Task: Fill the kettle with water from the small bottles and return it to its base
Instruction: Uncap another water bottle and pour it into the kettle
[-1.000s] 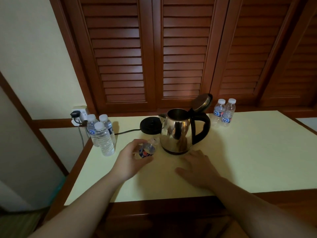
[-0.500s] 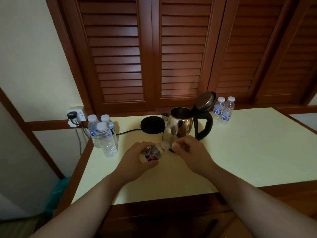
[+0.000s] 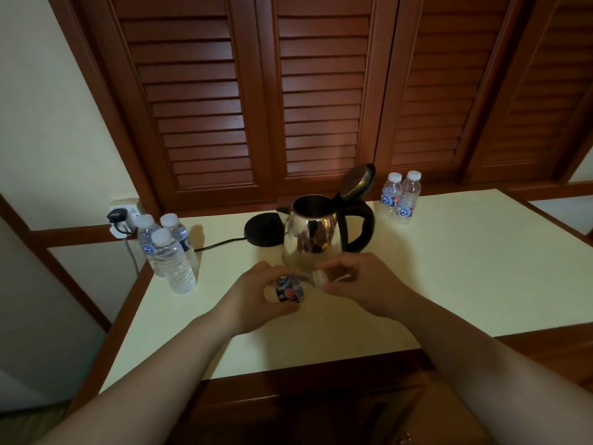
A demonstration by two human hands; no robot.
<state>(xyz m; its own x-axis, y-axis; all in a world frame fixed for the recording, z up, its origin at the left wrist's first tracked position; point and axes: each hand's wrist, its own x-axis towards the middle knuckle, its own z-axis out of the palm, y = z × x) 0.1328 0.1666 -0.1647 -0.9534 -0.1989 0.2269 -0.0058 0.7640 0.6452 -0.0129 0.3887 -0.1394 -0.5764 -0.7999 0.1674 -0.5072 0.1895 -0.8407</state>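
Observation:
A steel kettle [image 3: 313, 232] with a black handle stands on the pale table top [image 3: 449, 268], its lid [image 3: 357, 181] flipped up. Its round black base [image 3: 264, 228] sits just left of it, with nothing on it. Just in front of the kettle, my left hand [image 3: 256, 297] grips a small water bottle [image 3: 290, 289] lying nearly on its side, neck pointing right. My right hand [image 3: 362, 282] pinches the bottle's white cap [image 3: 319, 277].
Three capped bottles [image 3: 170, 252] stand at the table's left edge. Two more bottles [image 3: 401, 197] stand at the back right. A cord [image 3: 218, 244] runs from the base to a wall socket [image 3: 123, 216]. Louvred wooden shutters [image 3: 321, 91] close off the back.
My right hand has left the table top and come to the bottle's cap. My left hand has lifted the bottle slightly toward the middle.

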